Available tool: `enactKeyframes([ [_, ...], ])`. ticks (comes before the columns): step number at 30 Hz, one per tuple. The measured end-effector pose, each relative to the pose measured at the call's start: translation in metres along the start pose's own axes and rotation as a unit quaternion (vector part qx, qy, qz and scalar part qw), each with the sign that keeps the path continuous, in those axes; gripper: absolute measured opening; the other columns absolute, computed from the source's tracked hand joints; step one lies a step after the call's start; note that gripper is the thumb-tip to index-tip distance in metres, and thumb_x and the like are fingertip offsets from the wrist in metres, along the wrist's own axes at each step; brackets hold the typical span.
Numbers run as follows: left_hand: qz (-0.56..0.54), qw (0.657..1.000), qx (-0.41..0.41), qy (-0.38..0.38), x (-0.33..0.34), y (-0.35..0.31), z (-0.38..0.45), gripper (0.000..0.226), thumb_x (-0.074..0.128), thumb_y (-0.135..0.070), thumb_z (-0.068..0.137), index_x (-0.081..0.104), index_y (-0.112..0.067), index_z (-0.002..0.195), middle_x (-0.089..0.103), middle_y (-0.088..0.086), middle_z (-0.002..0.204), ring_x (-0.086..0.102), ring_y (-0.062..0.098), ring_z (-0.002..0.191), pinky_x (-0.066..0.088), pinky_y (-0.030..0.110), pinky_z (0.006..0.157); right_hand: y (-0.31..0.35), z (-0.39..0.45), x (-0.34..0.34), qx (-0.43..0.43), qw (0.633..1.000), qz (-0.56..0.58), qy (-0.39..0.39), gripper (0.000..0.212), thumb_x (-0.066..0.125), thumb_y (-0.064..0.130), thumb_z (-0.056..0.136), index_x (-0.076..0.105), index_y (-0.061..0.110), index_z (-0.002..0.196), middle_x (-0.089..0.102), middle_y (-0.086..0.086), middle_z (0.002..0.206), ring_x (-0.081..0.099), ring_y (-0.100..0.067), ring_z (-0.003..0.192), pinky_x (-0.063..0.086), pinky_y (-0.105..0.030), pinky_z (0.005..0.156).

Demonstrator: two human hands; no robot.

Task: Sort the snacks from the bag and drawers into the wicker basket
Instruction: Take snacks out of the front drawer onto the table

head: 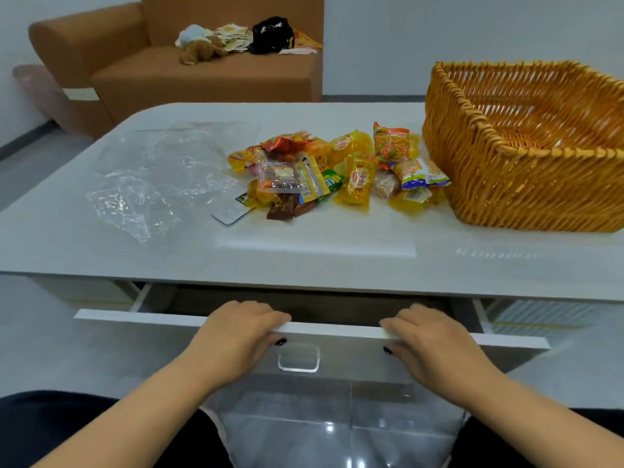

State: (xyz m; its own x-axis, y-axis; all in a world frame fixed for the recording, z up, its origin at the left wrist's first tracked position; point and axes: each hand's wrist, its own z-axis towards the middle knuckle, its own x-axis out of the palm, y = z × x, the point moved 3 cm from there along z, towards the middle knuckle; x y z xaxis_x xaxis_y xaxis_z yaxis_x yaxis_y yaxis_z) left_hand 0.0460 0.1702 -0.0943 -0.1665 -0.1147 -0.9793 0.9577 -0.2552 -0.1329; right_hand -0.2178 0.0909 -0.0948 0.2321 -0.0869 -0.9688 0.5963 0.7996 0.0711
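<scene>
Several snack packets [332, 172], mostly yellow and orange, lie in a heap on the white table [304, 251]. To their left lies a flat clear plastic bag [152, 173]. An orange wicker basket [526, 153] stands at the right, and the part of its inside that I can see holds nothing. The table's white drawer [337, 332] is partly pulled out, and its inside is dark. My left hand [236, 336] and my right hand [435, 346] each grip the top edge of the drawer front, fingers curled over it, on either side of its handle [299, 358].
A brown sofa [189, 69] stands behind the table with a black bag [271, 35], a soft toy and papers on its seat. A pink object [44, 89] leans at the far left. My dark-clothed legs flank the glossy floor below the drawer.
</scene>
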Motion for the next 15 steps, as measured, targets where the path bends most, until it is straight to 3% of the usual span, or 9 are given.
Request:
enactKeyframes([
  [1,0.004,1.0,0.011,-0.02,-0.002,0.0,0.0,0.029,0.057,-0.036,0.082,0.065,-0.025,0.108,0.07,-0.003,0.091,0.067,0.022,0.076,0.052,0.031,0.056,0.0,0.002,-0.003,-0.006,1.0,-0.01,-0.02,0.042,0.09,0.02,0.058,0.069,0.015,0.094,0.064,-0.001,0.086,0.058,-0.022,0.076,0.048,-0.031,0.058],
  [3,0.016,0.999,0.006,-0.051,-0.007,-0.001,0.003,0.05,0.078,-0.03,0.072,0.067,-0.015,0.118,0.066,0.008,0.114,0.064,0.029,0.097,0.054,0.039,0.072,0.001,0.007,-0.007,0.006,0.999,-0.034,-0.037,0.074,0.092,0.027,0.052,0.064,0.011,0.118,0.06,-0.013,0.118,0.055,-0.032,0.107,0.051,-0.043,0.081],
  [6,0.036,0.998,-0.047,-0.037,-0.01,0.007,0.008,0.096,0.086,-0.044,0.062,0.045,-0.018,0.144,0.041,0.015,0.149,0.043,0.035,0.134,0.042,0.05,0.102,-0.008,0.021,-0.012,0.075,0.994,-0.068,0.042,0.117,0.086,0.05,0.054,0.025,0.024,0.151,0.023,-0.017,0.153,0.019,-0.039,0.142,0.031,-0.06,0.105],
  [9,0.048,0.998,-0.037,0.03,-0.002,0.016,0.016,0.099,0.066,-0.051,0.081,0.003,-0.036,0.155,-0.006,-0.001,0.165,-0.007,0.028,0.151,0.008,0.06,0.115,-0.023,0.033,-0.01,0.123,0.978,-0.06,0.156,0.112,0.06,0.07,0.074,-0.023,0.045,0.145,-0.024,-0.007,0.157,-0.021,-0.037,0.144,0.01,-0.068,0.11],
  [11,0.073,0.993,-0.035,0.091,0.002,0.016,0.023,0.091,0.052,-0.049,0.091,-0.017,-0.044,0.15,-0.025,-0.011,0.16,-0.027,0.024,0.146,-0.005,0.065,0.113,-0.027,0.041,-0.008,0.141,0.962,-0.054,0.228,0.107,0.055,0.071,0.077,-0.029,0.05,0.14,-0.027,-0.005,0.157,-0.021,-0.036,0.145,0.009,-0.071,0.108],
  [13,0.091,0.986,-0.052,0.129,0.003,0.014,0.029,0.087,0.046,-0.045,0.095,-0.023,-0.046,0.147,-0.031,-0.013,0.157,-0.031,0.023,0.144,-0.008,0.066,0.112,-0.026,0.049,-0.008,0.149,0.956,-0.052,0.248,0.106,0.057,0.067,0.079,-0.029,0.051,0.14,-0.024,-0.005,0.158,-0.018,-0.038,0.145,0.012,-0.073,0.107],
  [15,0.093,0.988,-0.058,0.11,0.004,0.014,0.033,0.085,0.048,-0.043,0.097,-0.02,-0.047,0.148,-0.024,-0.01,0.16,-0.022,0.025,0.148,-0.002,0.067,0.112,-0.024,0.053,-0.008,0.157,0.956,-0.058,0.242,0.102,0.055,0.062,0.083,-0.029,0.051,0.14,-0.022,-0.006,0.158,-0.016,-0.039,0.145,0.013,-0.073,0.106],
])
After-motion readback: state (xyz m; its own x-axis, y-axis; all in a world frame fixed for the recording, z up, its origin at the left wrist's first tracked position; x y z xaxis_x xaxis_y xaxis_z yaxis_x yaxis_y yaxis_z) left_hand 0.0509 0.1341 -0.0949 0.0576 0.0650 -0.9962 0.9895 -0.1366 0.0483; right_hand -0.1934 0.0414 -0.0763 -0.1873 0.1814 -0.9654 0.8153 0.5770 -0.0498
